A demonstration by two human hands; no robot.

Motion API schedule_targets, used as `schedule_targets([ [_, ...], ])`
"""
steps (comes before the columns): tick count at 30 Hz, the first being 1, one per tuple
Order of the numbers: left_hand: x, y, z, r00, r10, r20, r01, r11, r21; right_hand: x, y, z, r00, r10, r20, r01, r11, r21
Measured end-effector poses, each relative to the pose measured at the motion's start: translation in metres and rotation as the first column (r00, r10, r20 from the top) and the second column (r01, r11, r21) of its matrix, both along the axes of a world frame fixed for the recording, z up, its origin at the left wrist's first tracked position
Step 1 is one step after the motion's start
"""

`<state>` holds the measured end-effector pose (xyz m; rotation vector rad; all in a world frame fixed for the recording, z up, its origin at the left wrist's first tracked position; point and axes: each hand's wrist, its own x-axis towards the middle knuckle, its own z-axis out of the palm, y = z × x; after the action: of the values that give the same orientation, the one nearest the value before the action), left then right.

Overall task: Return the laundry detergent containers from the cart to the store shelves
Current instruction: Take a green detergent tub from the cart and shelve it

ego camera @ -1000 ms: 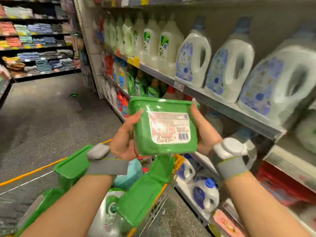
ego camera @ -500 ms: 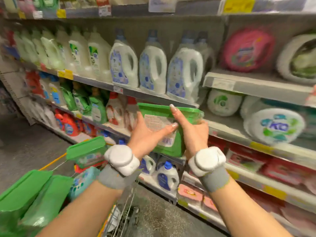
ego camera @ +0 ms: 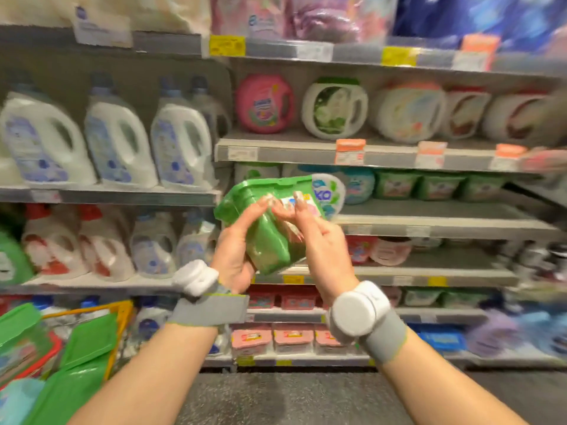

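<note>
Facing the store shelves [ego camera: 429,220] squarely now, having swung round from the aisle view of a second ago; meaning the search for a slot is giving way to actual placing. Using the green tub [ego camera: 270,222] as landmark from here on.

Left of the green tub, standing in a row: white handled jugs [ego camera: 116,142], with red-capped bottles [ego camera: 55,243] on the board beneath them. Above and right of the tub, sitting on a higher board: round pod containers, one pink [ego camera: 265,102], one white and green [ego camera: 334,107]. Right of the tub, at roughly its own height: matching green tubs [ego camera: 423,184] lined up at the back of a shelf with bare board in front, probably the home spot, though blur is hiding the labels. Down and left of the tub, poking into the corner: the cart [ego camera: 119,311], carrying more green lids [ego camera: 89,338], so more returns waiting.

Being carried in front of the shelves, clear of any board, tilted with its lid end leaning up and left: the green tub itself, no longer showing its flat label side as before, so being turned to sit upright.

Gripping the tub's lower left side, fingers wrapped up around it: the left hand [ego camera: 236,256]. Holding the right side, fingertips pressing on the label: the right hand [ego camera: 319,240]. Strapped just below both hands: grey bands with white sensor pucks [ego camera: 352,314].
</note>
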<state>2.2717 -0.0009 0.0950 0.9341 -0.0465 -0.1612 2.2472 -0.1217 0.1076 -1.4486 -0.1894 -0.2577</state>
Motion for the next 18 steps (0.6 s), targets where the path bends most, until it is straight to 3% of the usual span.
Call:
schedule_targets([
  [2, 0.008, -0.027, 0.003, 0.991, -0.134, 0.004, 0.134, 0.990, -0.040, 0.004, -0.041, 0.007, 0.985, -0.170, 0.010, 0.168, 0.981, 0.094],
  [4, 0.011, -0.043, 0.008, 0.980, -0.190, 0.053, 0.192, 0.980, -0.051, 0.018, -0.077, 0.006, 0.919, -0.392, 0.033, 0.392, 0.920, -0.003],
  [6, 0.021, -0.078, 0.003, 0.967, -0.246, 0.058, 0.249, 0.967, -0.049, 0.033, -0.132, 0.001, 0.886, -0.463, -0.034, 0.456, 0.882, -0.119],
  [7, 0.023, -0.080, 0.003, 0.967, -0.248, 0.062, 0.251, 0.967, -0.053, 0.040, -0.143, 0.000, 0.901, -0.414, -0.127, 0.397, 0.907, -0.144],
  [9, 0.037, -0.113, -0.009, 0.953, -0.300, 0.026, 0.301, 0.954, -0.017, 0.045, -0.186, -0.003, 0.919, -0.182, -0.349, 0.194, 0.981, 0.000],
  [11, 0.045, -0.137, -0.019, 0.939, -0.344, -0.009, 0.344, 0.939, 0.028, 0.039, -0.218, -0.011, 0.901, 0.002, -0.433, 0.060, 0.990, 0.129],
  [15, 0.056, -0.202, -0.050, 0.898, -0.432, -0.085, 0.440, 0.891, 0.113, 0.027, -0.291, -0.055, 0.892, -0.028, -0.451, 0.117, 0.978, 0.170],
  [18, 0.059, -0.272, -0.080, 0.887, -0.433, -0.164, 0.462, 0.841, 0.281, 0.026, -0.363, -0.090, 0.890, -0.043, -0.454, 0.145, 0.970, 0.193],
])
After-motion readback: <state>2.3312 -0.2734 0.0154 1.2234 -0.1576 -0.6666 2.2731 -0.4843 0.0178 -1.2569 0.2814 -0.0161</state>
